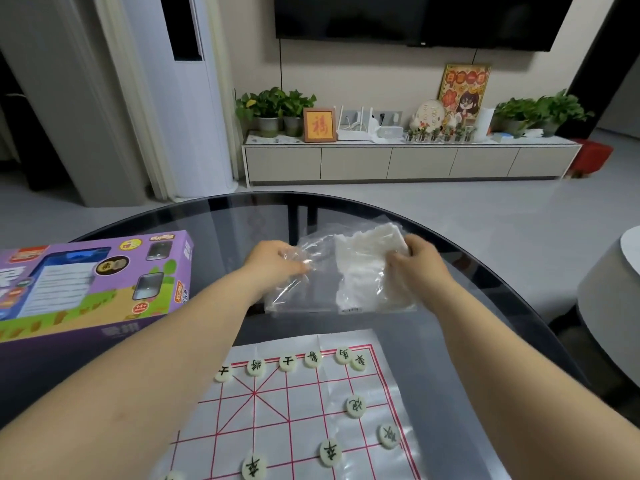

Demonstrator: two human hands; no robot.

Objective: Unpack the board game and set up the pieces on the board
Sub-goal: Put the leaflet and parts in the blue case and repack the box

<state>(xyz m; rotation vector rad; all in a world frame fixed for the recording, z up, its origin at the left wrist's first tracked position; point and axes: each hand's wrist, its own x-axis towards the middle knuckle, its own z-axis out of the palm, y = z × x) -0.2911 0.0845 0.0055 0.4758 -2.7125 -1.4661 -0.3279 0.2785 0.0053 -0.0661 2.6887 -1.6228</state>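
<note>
A clear crinkled plastic bag [322, 275] is held up in the middle of the frame, beyond the far edge of the board, so that it can be worked on without disturbing what is already laid out. Its left side is pinched by the left hand [273, 261], fingers curled onto the film. Its right side, where a white folded wad [363, 261] sits inside, is gripped by the right hand [419, 261]. The two grips are set apart, which seems meant to stretch the bag or open it. Whether its lower edge touches the dark glass counter [242, 216] cannot be told. What the wad is cannot be made out through the film. The white flexible board sheet with red grid lines [301, 403] lies flat on the counter at the lower centre of the frame. Cream round pieces with black characters [355, 407] are set on its line crossings: a row along the far edge and a few nearer rows, with some points bare, so the setup is judged partly done. The purple printed cardboard game box [86, 282] lies at the left of the frame, well clear of the board.
</note>
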